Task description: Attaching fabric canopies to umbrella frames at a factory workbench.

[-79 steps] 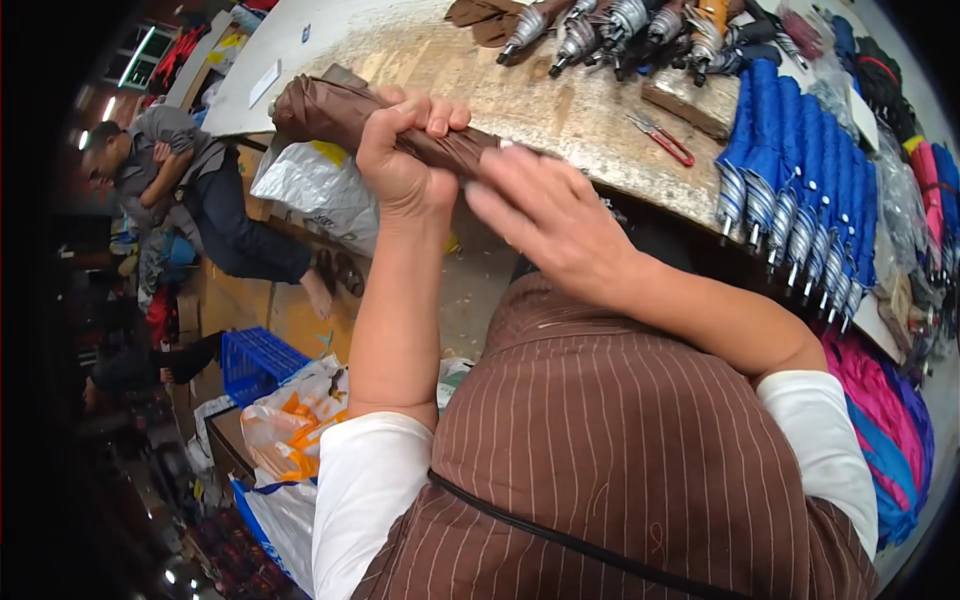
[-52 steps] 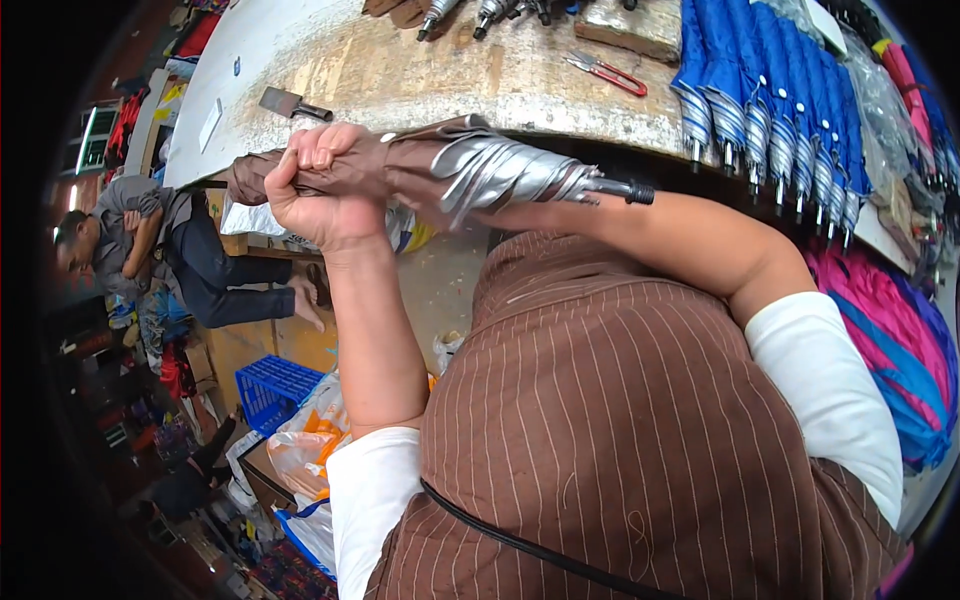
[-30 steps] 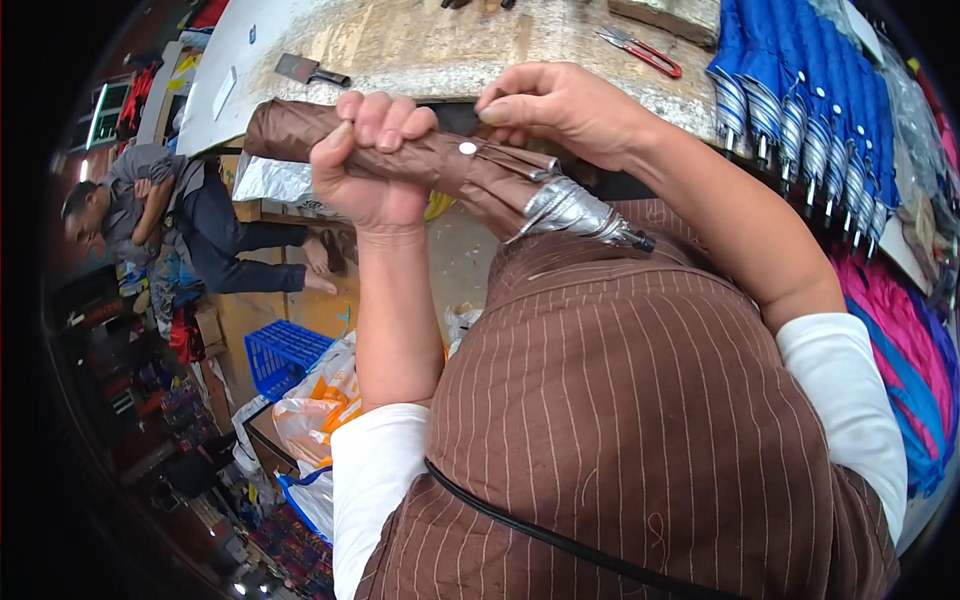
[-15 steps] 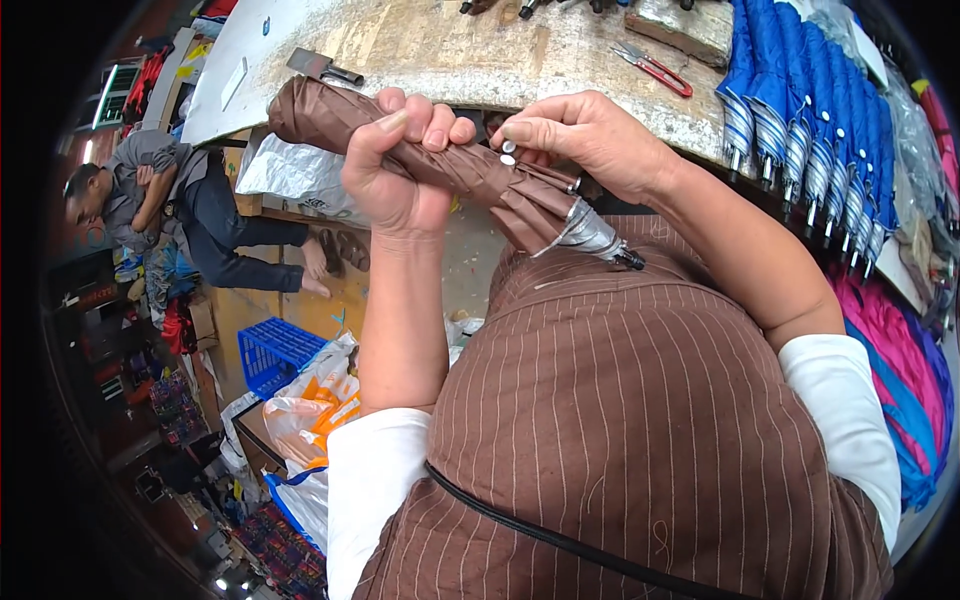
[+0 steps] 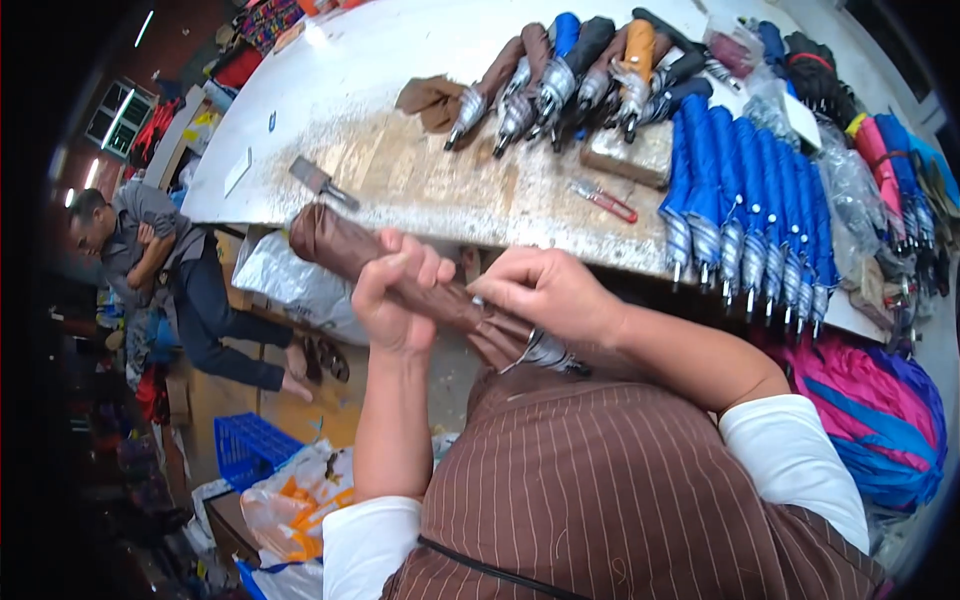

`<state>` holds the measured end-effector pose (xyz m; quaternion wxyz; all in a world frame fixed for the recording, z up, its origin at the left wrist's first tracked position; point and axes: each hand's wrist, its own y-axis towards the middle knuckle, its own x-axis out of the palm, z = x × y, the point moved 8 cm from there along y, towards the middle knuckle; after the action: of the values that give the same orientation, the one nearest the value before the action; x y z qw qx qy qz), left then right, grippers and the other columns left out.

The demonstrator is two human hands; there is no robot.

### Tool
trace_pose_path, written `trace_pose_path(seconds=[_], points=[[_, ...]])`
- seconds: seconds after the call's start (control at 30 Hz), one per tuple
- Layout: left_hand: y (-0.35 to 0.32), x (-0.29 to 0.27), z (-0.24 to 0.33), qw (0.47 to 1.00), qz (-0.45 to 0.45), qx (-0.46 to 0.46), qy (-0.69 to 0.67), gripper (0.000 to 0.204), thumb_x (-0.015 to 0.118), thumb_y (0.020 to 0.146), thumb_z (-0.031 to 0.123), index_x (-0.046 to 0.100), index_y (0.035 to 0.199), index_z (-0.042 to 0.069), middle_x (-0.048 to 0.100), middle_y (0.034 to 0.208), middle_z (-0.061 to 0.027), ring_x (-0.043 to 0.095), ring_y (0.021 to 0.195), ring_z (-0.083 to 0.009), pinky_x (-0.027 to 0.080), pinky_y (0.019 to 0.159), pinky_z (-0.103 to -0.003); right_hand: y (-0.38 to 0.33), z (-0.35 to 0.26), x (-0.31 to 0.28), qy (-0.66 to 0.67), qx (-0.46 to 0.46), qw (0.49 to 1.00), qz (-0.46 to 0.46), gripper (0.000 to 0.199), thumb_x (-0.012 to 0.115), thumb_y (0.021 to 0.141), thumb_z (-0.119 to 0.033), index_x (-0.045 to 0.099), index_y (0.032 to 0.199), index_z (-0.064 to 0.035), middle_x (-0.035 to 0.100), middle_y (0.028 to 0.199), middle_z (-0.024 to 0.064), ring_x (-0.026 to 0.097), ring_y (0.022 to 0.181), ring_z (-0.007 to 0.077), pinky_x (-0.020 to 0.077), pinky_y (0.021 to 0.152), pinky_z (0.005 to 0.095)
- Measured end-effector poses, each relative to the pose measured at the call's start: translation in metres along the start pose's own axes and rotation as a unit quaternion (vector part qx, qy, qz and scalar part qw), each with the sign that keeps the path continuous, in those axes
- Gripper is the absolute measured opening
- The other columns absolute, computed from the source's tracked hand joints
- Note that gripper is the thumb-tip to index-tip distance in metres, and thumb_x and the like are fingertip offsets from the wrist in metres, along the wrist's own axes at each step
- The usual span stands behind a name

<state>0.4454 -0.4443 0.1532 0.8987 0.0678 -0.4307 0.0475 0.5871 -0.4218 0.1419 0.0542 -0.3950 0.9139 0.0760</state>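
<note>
A folded brown umbrella (image 5: 340, 243) slants across in front of my apron, its rolled end at the upper left and its silvery rib end toward my body. My left hand (image 5: 400, 288) is wrapped round the middle of it. My right hand (image 5: 555, 292) is closed in a pinch over the umbrella's strap, close to the left fingers. The fingertips mostly hide the strap and its fastener. Just beyond the rolled end, a scraper (image 5: 322, 180) with a flat metal blade lies on the table (image 5: 390, 165).
Red-handled snips (image 5: 605, 200) lie beside a worn block (image 5: 630, 155). Blue folded umbrellas (image 5: 745, 190) line the table's right edge; mixed-colour ones (image 5: 555, 85) lie farther back. A person (image 5: 165, 245) sits at left, above a blue crate (image 5: 250, 448) and plastic bags (image 5: 295, 510).
The view has tipped up, bringing more of the table and its umbrellas into sight. My right fingers now cover the white snaps that showed on the strap. My left hand keeps its grip.
</note>
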Motion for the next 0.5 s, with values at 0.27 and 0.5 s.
trace_pose_path(seconds=[0.27, 0.5], points=[[-0.002, 0.030, 0.007, 0.996, -0.030, 0.043, 0.071, 0.022, 0.056, 0.073, 0.008, 0.041, 0.090, 0.010, 0.039, 0.066, -0.0014, 0.041, 0.061, -0.0153, 0.040, 0.066, -0.035, -0.011, -0.025, -0.013, -0.030, -0.113, 0.993, 0.032, 0.015, 0.059, 0.089, -0.011, 0.068, 0.097, -0.0016, 0.064, 0.092, 0.0072, 0.060, 0.086, 0.0128, 0.0473, 0.078, 0.0270], [-0.018, 0.065, -0.002, 0.989, -0.117, 0.045, 0.078, 0.025, 0.060, 0.072, 0.008, 0.040, 0.088, 0.009, 0.042, 0.065, -0.0029, 0.044, 0.057, -0.0157, 0.043, 0.061, -0.033, -0.010, -0.004, -0.008, 0.081, 0.025, 0.983, -0.162, 0.018, 0.070, 0.081, -0.008, 0.068, 0.098, -0.0028, 0.063, 0.093, 0.0065, 0.059, 0.088, 0.0137, 0.0468, 0.079, 0.0278]])
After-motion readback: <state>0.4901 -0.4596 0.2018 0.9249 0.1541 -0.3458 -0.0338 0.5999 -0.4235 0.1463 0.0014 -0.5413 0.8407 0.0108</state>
